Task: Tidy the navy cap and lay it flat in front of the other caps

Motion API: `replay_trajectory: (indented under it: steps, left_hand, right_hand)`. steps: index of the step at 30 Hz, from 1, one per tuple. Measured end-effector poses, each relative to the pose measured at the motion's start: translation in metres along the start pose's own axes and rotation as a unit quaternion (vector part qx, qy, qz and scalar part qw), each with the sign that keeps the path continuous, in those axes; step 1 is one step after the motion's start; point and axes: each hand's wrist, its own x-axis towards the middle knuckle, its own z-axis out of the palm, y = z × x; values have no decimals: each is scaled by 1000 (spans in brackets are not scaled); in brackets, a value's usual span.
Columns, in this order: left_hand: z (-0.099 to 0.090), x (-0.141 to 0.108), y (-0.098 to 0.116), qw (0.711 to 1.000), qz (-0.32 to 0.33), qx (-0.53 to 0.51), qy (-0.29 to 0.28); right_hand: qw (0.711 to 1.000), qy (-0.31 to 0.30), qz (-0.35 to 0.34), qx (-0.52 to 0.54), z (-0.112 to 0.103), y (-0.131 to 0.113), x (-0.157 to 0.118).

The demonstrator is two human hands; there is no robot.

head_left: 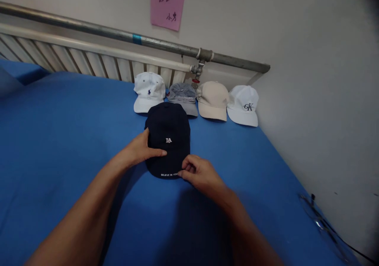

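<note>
A dark navy baseball cap (168, 123) is between my hands, its brim toward me. It bears a small white "TA" mark on the front and white lettering along the brim's edge. My left hand (145, 149) grips the cap's left side, with the thumb lying over the base of the brim and the other fingers hidden behind or under it. At the brim's front right corner, my right hand (197, 171) pinches the edge between thumb and curled fingers. Whether the cap rests on the blue surface or is slightly raised, I cannot tell.
Behind it stand a white cap (149, 86), a grey cap (182, 92), a beige cap (212, 96) and another white cap (242, 100) in a row on the blue sheet (74, 139). A radiator (83, 62) and metal pipe (97, 29) line the wall. Glasses (321, 222) lie at right.
</note>
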Motion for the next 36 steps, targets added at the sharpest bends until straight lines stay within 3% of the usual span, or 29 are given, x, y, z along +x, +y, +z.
replay_trajectory:
  steps: [9,17,23,36]
  left_hand:
    - [-1,-1,-1,1000,-8,14,-5]
    - [-2,0,-5,1000,1,-15,-15]
    - [0,-2,2,999,-15,-28,-16]
    - [-8,-11,16,986,-60,-157,-10]
  right_hand:
    - [992,-55,55,103,-15,9,5]
    - [993,17,30,112,-13,18,12]
    - [981,81,81,159,-17,25,21]
    - [969,83,97,213,-19,33,31]
